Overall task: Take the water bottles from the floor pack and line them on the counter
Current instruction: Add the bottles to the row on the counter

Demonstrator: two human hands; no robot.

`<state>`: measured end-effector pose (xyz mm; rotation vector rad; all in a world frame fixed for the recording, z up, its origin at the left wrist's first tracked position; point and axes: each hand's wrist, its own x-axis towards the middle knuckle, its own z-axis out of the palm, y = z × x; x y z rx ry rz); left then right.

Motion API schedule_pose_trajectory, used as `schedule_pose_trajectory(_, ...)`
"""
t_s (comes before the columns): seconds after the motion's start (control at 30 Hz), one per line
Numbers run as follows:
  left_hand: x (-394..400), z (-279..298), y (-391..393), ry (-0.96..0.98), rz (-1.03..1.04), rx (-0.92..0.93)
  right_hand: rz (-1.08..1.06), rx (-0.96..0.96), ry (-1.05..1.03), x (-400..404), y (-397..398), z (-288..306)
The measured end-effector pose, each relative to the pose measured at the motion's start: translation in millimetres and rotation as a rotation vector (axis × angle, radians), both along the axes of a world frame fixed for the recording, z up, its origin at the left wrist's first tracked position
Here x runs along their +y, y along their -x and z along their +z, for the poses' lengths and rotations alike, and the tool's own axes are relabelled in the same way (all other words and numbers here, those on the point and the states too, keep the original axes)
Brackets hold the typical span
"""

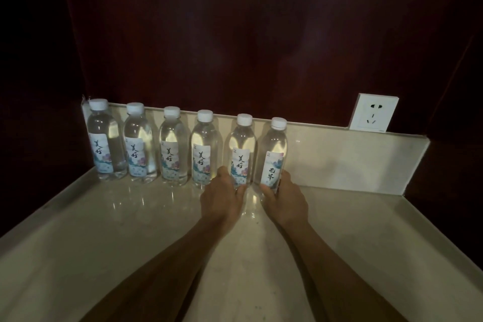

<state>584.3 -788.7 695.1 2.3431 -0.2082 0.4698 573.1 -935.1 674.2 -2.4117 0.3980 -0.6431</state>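
The left hand (222, 197) grips the fifth water bottle (241, 151); the right hand (285, 197) grips the sixth water bottle (273, 154), both standing on the marble counter (130, 230). They extend the four-bottle row (154, 144) along the backsplash (339, 159). Placement looks underway; next, release and nudge straight.

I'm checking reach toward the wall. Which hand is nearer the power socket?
Right. The right hand grips the last bottle in the row, on the side toward the socket. The left hand holds the neighbouring bottle, one place farther from it.
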Motion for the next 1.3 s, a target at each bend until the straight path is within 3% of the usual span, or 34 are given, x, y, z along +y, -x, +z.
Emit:
schedule_pose_trajectory(0.27,-1,5,3,-0.053,0.028,0.006,0.002,0.019,0.009,0,0,2)
schedule_pose_trajectory(1.3,-5,5,2,0.045,0.028,-0.011,0.010,-0.026,-0.058,-7,4,12)
